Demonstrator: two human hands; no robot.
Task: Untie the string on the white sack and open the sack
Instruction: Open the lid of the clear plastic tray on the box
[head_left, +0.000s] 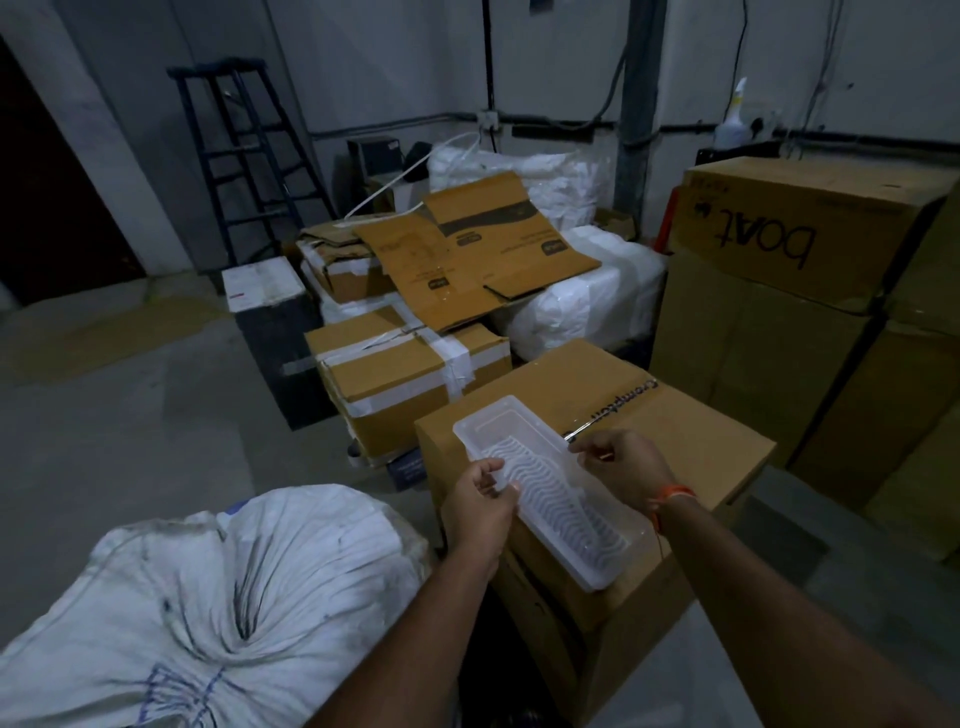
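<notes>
The white sack (208, 597) lies on the floor at the lower left of the view, full and with its cloth gathered into a tight bunch near the bottom edge; the string itself I cannot make out in the dim light. No hand touches the sack. Both hands are over a cardboard box (691, 431) that stands just to the right of the sack. On top of this box rests a clear plastic tray (550, 488) with a wavy ribbed bottom. The left hand (483, 501) is closed on the near left rim of the tray, thumb on top. The right hand (626, 462) is at the far right rim of the tray, with the fingers pinched around a thin metal tool (579, 430) whose tip points away over the box; what kind of tool it is, I cannot tell. An orange thread (672, 493) is tied around the right wrist. Behind stand more taped cardboard boxes (405, 384), flattened cardboard (467, 260), white plastic-wrapped bundles (587, 296) and a dark stepladder (244, 156) against the wall.
</notes>
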